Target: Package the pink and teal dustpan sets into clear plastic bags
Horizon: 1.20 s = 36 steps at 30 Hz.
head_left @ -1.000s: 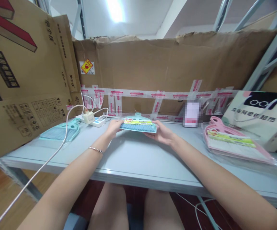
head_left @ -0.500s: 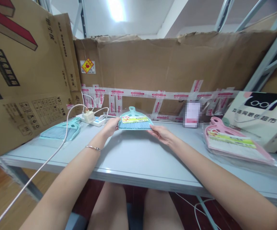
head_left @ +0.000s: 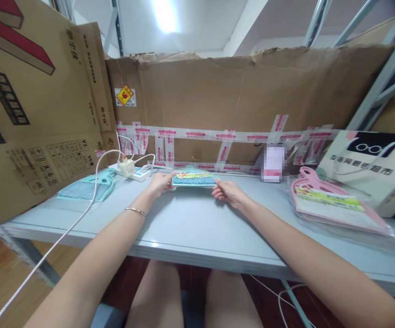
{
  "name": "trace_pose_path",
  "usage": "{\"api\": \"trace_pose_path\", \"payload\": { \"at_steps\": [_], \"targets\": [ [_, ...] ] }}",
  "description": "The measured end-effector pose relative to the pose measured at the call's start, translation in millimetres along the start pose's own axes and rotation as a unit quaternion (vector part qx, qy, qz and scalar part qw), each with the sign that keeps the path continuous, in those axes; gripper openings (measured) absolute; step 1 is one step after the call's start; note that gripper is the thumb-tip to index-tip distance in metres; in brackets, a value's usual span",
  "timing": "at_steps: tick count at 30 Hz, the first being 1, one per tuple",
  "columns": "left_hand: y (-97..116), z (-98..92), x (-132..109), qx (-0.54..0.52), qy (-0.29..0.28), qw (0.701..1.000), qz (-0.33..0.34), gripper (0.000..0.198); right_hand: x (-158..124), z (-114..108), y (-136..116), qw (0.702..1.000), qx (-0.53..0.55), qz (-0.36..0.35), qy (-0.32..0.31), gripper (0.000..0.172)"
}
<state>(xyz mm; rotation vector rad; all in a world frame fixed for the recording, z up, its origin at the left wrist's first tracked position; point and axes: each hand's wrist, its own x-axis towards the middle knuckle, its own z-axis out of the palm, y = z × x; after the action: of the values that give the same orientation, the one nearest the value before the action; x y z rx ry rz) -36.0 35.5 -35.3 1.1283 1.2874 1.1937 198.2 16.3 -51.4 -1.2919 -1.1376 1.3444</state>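
Observation:
A light blue dustpan and brush set with a yellow-green label is held between my two hands over the middle of the table. Its bristle edge faces me, and the pan is tipped back so that its handle end is hardly seen. My left hand is closed on the left side of the set. On the right corner, my right hand pinches the edge with its fingers curled. Another blue dustpan set lies at the left of the table. A pink dustpan set in clear plastic lies at the right.
A power strip with a white plug and cables sits at the back left; a white cable runs down over the front edge. Cardboard boxes wall the back and left. A pixelated upright object and a paper bag stand right.
The dustpan set has tilted back, from showing its handle and broad face to a nearly edge-on view. Both hands stay on its sides.

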Motion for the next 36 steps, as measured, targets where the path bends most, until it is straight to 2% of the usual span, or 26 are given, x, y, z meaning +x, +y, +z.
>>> {"api": "trace_pose_path", "payload": {
  "at_steps": [3,5,13,19,21,23,25,26,27,29,31,36],
  "targets": [
    [6,0.6,-5,0.014,-0.048,0.999,-0.017,0.018,4,-4,3,1.000,-0.018,-0.001,0.007,0.036],
    [8,0.8,-5,0.032,-0.057,0.998,-0.025,0.011,8,-6,5,0.999,-0.034,-0.002,0.007,0.037],
    [-2,-0.7,0,0.184,-0.014,0.983,0.015,0.029,13,-15,7,0.990,-0.136,0.018,-0.036,0.045],
    [16,-14.3,-13,0.327,-0.088,0.941,0.024,0.036,7,-30,-5,0.972,-0.202,0.058,-0.103,0.035],
    [23,-21.1,-17,0.359,-0.095,0.926,0.063,0.037,5,-32,-8,0.969,-0.201,0.073,-0.123,0.032],
    [25,-24.6,-20,0.392,-0.114,0.897,0.168,0.049,5,-32,-9,0.972,-0.184,0.080,-0.127,0.029],
    [21,-22.8,-20,0.425,-0.159,0.844,0.285,0.065,7,-31,-9,0.977,-0.158,0.077,-0.120,0.029],
    [18,-20.1,-19,0.444,-0.183,0.814,0.327,0.064,8,-31,-9,0.980,-0.147,0.072,-0.115,0.028],
    [15,-16.7,-18,0.463,-0.201,0.790,0.349,0.057,9,-31,-9,0.982,-0.138,0.066,-0.110,0.028],
    [8,-9.4,-14,0.494,-0.209,0.758,0.370,0.031,10,-32,-10,0.985,-0.130,0.047,-0.100,0.028],
    [3,-4.4,-10,0.505,-0.195,0.752,0.375,0.009,11,-33,-11,0.987,-0.136,0.020,-0.086,0.029],
    [-1,-6.0,-3,0.493,-0.147,0.779,0.359,0.016,7,-34,-15,0.979,-0.178,-0.101,0.010,0.038]
  ]
}}
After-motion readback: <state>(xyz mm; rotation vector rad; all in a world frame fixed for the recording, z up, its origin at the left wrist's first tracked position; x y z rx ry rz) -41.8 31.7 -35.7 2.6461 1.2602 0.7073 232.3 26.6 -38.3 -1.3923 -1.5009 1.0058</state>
